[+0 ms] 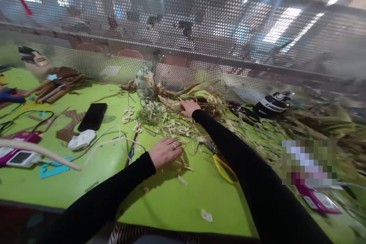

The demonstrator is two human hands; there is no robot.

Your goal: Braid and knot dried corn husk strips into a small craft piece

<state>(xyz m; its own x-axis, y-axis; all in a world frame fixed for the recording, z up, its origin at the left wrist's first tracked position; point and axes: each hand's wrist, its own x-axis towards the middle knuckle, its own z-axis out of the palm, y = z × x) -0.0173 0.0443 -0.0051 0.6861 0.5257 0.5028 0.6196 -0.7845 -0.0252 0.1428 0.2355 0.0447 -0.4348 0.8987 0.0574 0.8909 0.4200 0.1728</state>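
My left hand (165, 153) lies palm down, low over the green table (183, 202), with a ring on one finger and its fingers at the near edge of pale plant scraps (177, 127). Farther off, my right hand (190, 108) reaches to a heap of dried husks (206, 97), its fingertips on a pale husk piece (170, 103). Whether those fingers grip it is too small to tell. Yellow-handled scissors (224, 167) rest beside my right forearm. Green shredded strips (150, 113) sit left of my right hand.
A clear bottle (145, 84) stands by the perforated metal screen (177, 61). On the left are a black phone (93, 117), white cables and a magenta device (21, 152). A black container (271, 105) and more husks (323, 124) are at right.
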